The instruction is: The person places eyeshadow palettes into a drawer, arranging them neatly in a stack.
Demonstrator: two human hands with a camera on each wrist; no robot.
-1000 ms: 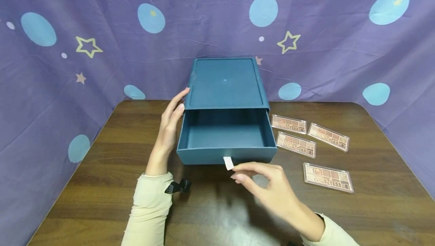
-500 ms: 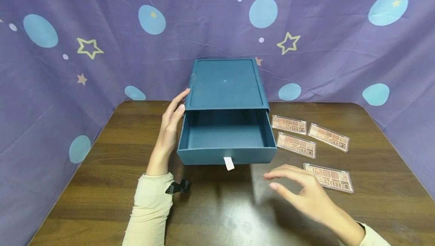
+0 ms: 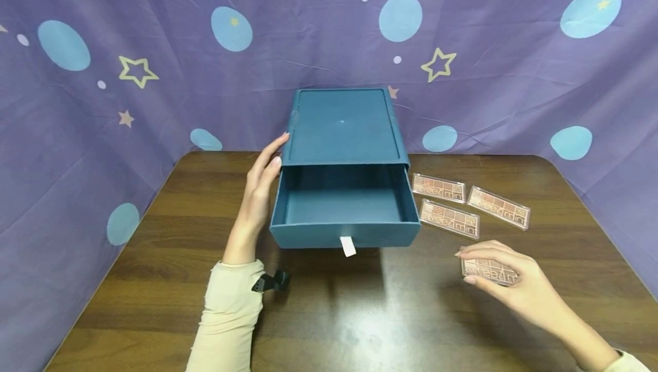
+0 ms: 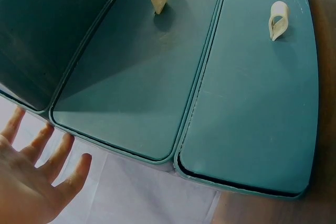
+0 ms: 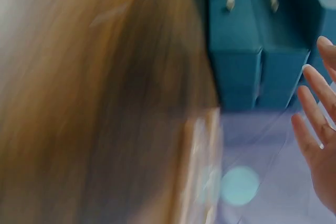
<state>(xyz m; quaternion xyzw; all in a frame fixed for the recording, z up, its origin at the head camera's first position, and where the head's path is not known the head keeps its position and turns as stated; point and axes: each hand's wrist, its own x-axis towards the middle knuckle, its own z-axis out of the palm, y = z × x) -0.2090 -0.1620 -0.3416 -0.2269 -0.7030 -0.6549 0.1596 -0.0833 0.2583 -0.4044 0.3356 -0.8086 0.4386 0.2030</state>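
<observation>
A blue-green drawer unit (image 3: 341,126) stands on the table with its top drawer (image 3: 303,236) pulled out, showing a bare inside. From the drawer's front hangs a white pull tab (image 3: 348,246). My left hand (image 3: 254,195) rests its fingertips on the unit's left side; in the left wrist view its fingers (image 4: 59,157) are spread along the edge. To the right, my right hand (image 3: 524,286) hovers over the nearest eyeshadow palette (image 3: 485,271), fingers and thumb apart above its two long edges. Part of that palette is hidden by the hand. The right wrist view is blurred.
Three more clear-lidded palettes, a rear one (image 3: 438,188), a right one (image 3: 498,207) and a front one (image 3: 449,219), lie right of the unit. Lower closed drawers (image 4: 247,87) have cream pull loops. A purple patterned curtain (image 3: 319,35) hangs behind the wooden table (image 3: 180,280).
My right hand has let go of the drawer's pull tab and moved right, over the nearest palette. The drawer stays pulled out, and my left hand remains at the unit's side.
</observation>
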